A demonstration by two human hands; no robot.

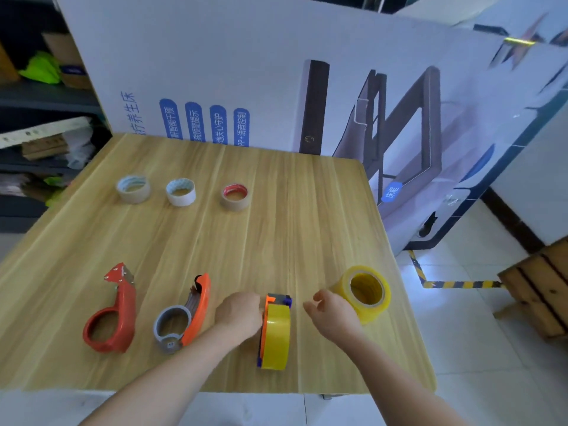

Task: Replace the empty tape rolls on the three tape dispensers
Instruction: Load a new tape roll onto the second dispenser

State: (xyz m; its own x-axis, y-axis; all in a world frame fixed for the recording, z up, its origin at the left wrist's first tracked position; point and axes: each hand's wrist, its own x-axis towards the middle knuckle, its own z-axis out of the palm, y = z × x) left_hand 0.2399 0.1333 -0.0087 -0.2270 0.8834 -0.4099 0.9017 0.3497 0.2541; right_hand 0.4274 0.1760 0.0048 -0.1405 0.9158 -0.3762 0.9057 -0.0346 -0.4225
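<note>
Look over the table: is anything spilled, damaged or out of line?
Nothing is spilled or visibly broken. The cores form a tidy far row. The one oddity: the spare yellow roll sits near the table's right edge, apart from the dispensers, by the right hand.

1. A storeroom or packing area is suggested by dark metal shelving (46,99) stacked with cardboard boxes and loose packaging.
2. A large printed white product carton (246,72) is stood behind the light wood-grain desk (215,241).
3. Yellow-and-black hazard tape (455,284) is laid on the white tiled floor (461,348), beside a wooden crate (541,290).
</note>
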